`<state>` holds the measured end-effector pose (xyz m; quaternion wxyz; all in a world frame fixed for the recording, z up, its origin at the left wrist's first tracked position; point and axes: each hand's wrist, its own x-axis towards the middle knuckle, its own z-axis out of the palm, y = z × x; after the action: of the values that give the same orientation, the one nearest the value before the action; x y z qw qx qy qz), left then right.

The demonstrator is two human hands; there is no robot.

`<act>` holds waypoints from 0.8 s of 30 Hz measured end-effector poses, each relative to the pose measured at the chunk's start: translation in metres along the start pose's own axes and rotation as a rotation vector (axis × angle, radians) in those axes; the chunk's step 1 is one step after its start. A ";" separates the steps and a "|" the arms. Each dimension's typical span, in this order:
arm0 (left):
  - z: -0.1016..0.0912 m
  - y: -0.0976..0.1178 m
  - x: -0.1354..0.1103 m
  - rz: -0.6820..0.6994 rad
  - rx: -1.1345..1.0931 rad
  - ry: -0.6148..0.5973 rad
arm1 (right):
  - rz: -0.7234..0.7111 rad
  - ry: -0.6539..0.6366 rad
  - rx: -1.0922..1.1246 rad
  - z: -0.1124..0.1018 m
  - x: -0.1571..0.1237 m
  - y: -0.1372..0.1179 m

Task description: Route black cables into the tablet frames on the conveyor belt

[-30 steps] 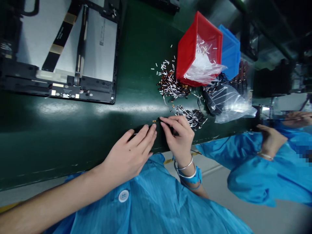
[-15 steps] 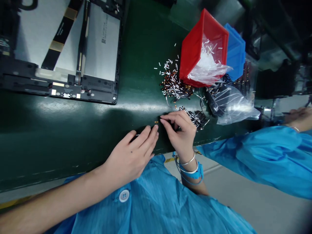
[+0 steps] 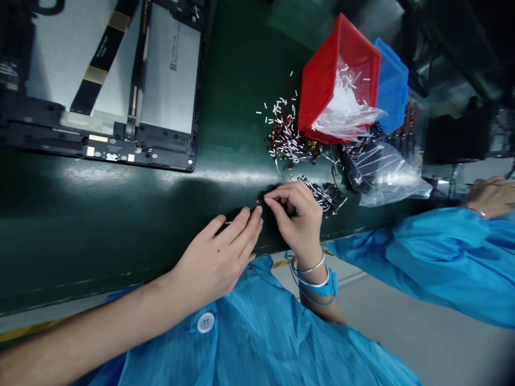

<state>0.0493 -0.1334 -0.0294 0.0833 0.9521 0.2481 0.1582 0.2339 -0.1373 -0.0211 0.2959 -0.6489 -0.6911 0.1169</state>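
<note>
A tiny gold bit (image 3: 259, 201) lies on the green table (image 3: 233, 145), just beside the right hand (image 3: 300, 214), grip pinched together. The left hand's (image 3: 221, 254) grip, I can't tell. The silver panel's (image 3: 171, 91) writing is too small.

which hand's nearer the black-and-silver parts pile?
Right. The right hand is immediately left of the black-and-silver parts pile; the left hand lies farther left, lower in view.
</note>
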 end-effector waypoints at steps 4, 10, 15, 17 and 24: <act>-0.001 0.000 0.000 0.001 -0.005 -0.008 | -0.049 -0.001 -0.010 0.002 -0.004 -0.004; -0.001 0.000 0.001 0.003 -0.010 -0.004 | -0.180 0.007 -0.137 0.000 -0.009 -0.001; -0.001 0.001 0.002 -0.004 0.000 0.006 | -0.336 -0.007 -0.314 -0.007 -0.016 0.000; -0.002 0.001 0.002 -0.003 0.003 -0.003 | -0.349 -0.019 -0.354 -0.009 -0.017 -0.001; -0.001 -0.003 0.001 0.015 -0.037 0.048 | -0.214 -0.043 -0.143 -0.016 -0.012 -0.001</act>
<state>0.0486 -0.1299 -0.0293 0.0938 0.9482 0.2399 0.1860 0.2420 -0.1528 -0.0112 0.2446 -0.5883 -0.7692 0.0490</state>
